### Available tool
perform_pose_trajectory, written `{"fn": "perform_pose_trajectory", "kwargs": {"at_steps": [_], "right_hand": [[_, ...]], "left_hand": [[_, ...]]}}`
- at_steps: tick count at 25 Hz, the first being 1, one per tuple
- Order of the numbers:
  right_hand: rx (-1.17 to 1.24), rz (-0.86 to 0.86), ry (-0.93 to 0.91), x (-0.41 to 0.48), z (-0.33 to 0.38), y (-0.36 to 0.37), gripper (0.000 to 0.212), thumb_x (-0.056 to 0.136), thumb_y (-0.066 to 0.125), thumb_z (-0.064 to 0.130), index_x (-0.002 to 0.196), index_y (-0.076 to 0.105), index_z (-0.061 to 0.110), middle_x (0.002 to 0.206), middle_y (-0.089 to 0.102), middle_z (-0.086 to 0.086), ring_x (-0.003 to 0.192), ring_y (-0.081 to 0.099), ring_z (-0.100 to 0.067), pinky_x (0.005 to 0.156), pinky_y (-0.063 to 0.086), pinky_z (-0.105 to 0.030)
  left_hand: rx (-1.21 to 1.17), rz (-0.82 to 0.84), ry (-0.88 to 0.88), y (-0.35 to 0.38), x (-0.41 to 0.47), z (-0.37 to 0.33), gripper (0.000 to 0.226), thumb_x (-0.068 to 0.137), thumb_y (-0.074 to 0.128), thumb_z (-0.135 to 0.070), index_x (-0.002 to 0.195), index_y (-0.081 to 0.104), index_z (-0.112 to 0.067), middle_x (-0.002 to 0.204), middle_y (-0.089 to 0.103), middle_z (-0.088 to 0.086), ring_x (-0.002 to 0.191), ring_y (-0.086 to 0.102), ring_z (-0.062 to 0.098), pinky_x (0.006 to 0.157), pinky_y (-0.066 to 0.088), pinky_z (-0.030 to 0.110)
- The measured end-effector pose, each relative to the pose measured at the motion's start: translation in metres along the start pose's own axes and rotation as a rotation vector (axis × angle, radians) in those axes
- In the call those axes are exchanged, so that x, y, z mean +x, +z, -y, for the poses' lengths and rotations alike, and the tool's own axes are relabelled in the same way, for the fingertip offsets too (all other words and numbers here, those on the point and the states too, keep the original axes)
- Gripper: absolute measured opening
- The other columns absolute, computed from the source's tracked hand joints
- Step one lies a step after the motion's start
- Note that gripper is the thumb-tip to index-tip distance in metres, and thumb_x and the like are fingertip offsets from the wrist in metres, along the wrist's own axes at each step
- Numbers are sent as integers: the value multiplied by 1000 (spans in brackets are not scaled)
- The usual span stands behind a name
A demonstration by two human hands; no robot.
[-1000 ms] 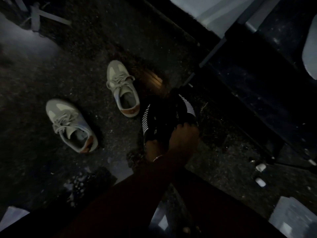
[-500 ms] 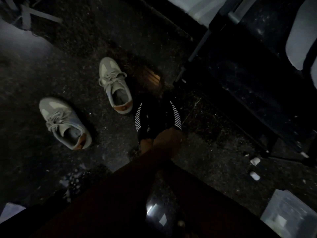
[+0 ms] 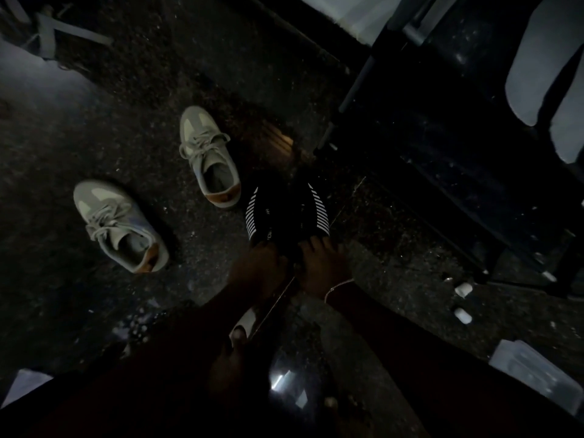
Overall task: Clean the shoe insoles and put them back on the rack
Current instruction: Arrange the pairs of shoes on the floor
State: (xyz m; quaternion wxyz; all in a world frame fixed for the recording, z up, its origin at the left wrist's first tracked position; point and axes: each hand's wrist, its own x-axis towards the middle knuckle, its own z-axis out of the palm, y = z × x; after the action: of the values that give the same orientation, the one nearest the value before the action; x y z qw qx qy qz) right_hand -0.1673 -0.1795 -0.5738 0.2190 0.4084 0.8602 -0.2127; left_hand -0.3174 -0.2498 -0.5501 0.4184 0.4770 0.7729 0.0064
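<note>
Floor (image 3: 94,128); hands now uncrossed on black shoes (image 3: 286,213)

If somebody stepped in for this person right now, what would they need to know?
Left hand: gripping the heel end of the left black striped shoe.
Right hand: on the heel end of the right black striped shoe; the grip is too dark to judge.
Both black shoes sit side by side on the dark floor.
Two grey sneakers stand apart to the left, untouched.
Done: cannot tell; no insole is visibly out.
Left: pull and clean the insoles, then return them to the rack, which is not clearly identifiable.
</note>
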Motion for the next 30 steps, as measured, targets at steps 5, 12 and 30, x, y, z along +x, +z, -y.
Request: {"fn": "perform_pose_trajectory", "kwargs": {"at_steps": [5,12,30], "right_hand": [[20,251,16,18,-12,13,45,87,65,33,126,61,13,129,61,-14,123,57,-39,99,51,-48],[121,161,29,22,2,5,30,103,46,18,125,61,6,131,60,-20,123,58,-40,102,49,-44],[120,214,53,-74,21,-73,32,104,44,21,126,61,5,131,61,-21,121,60,-40,97,48,-42]], "left_hand": [[92,142,-62,16,6,-7,40,98,54,-37,125,62,-9,123,65,14,112,63,32,92,51,37],[159,130,-36,27,27,2,38,94,60,-32,126,63,-11,128,62,15,115,62,33,93,48,37],[243,105,63,-11,-75,-48,34,93,57,-36,114,66,-10,117,66,14,106,65,33,89,52,38]]}}
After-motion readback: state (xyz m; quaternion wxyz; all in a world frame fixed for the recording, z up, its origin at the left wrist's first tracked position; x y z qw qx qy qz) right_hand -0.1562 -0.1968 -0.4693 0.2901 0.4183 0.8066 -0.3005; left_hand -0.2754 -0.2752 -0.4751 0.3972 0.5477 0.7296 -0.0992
